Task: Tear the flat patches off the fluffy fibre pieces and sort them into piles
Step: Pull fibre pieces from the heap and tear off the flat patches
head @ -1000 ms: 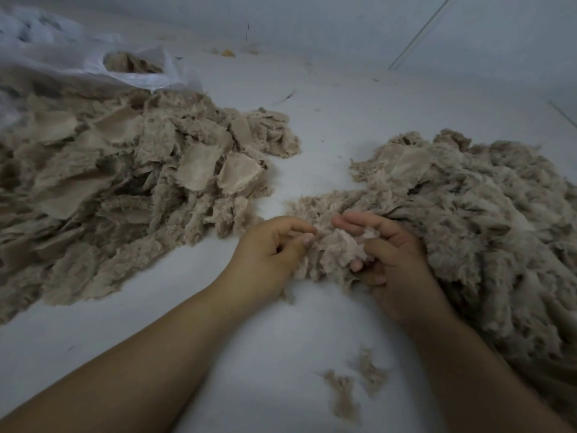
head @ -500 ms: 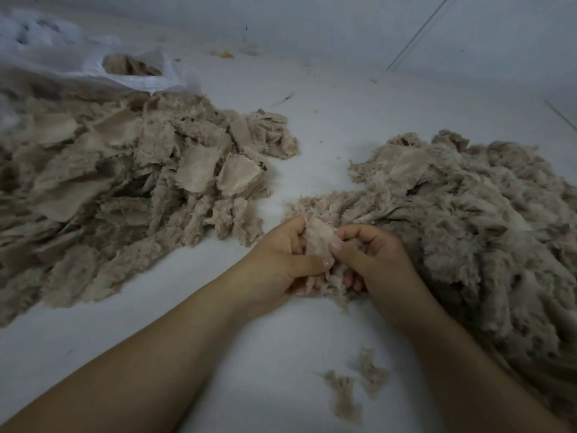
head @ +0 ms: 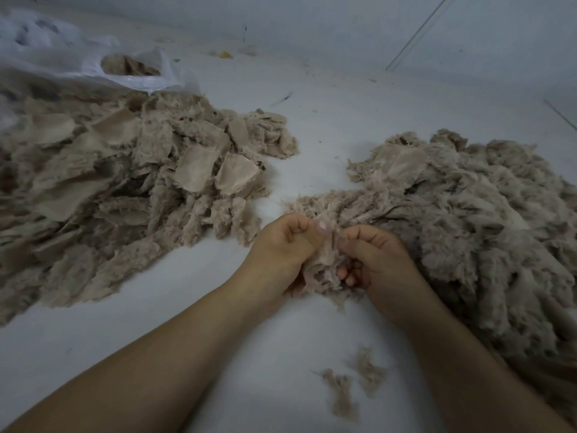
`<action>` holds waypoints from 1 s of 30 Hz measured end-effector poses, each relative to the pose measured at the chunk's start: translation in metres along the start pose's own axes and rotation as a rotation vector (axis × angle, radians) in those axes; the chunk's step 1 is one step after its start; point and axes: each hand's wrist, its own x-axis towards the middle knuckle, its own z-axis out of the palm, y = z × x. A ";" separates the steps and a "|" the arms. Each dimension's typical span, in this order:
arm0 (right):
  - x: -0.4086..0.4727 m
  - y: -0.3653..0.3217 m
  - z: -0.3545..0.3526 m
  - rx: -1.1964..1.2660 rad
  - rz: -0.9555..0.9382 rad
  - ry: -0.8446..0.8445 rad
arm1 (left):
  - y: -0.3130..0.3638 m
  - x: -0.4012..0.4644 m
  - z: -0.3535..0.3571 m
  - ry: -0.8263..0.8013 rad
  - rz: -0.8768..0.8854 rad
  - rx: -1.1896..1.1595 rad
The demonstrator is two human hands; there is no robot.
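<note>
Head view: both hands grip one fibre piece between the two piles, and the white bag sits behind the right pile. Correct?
Not quite. In the head view the white bag sits behind the left pile, not the right pile. Both hands, left hand and right hand, do grip one fibre piece.

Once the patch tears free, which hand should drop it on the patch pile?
Left. The left hand is on the side of the pile with flat patches and pinches the top of the fibre piece. The right hand is against the fluffy pile, so it would probably have to cross over.

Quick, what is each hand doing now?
Left hand: pinches the fibre piece.
Right hand: pinches the same piece.
</note>
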 end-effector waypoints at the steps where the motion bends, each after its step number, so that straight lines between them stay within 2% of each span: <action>1: 0.001 0.001 0.000 0.010 -0.001 -0.007 | -0.001 0.001 0.000 -0.005 0.013 0.040; 6: 0.002 0.000 -0.001 0.060 0.022 0.009 | -0.001 0.000 -0.001 0.087 -0.025 0.036; 9: 0.003 0.001 -0.001 0.060 0.011 0.010 | 0.003 -0.001 0.000 0.065 -0.062 -0.066; 12: 0.002 0.000 0.001 0.084 -0.028 -0.015 | 0.004 -0.002 0.002 0.050 -0.054 -0.037; 15: 0.000 0.003 0.000 -0.011 -0.067 -0.025 | 0.003 -0.003 0.005 0.032 -0.039 0.011; 17: -0.001 0.003 0.001 -0.055 -0.074 -0.018 | 0.005 -0.002 0.004 0.052 -0.061 -0.048; 19: 0.000 0.003 0.001 -0.053 -0.064 0.008 | 0.007 -0.002 0.000 0.007 -0.068 -0.105; 24: 0.000 0.000 0.001 0.010 -0.031 0.043 | 0.004 -0.006 -0.008 -0.107 -0.072 -0.021; 30: 0.000 -0.001 0.002 0.020 0.018 0.084 | 0.010 -0.010 -0.023 -0.078 -0.023 -0.064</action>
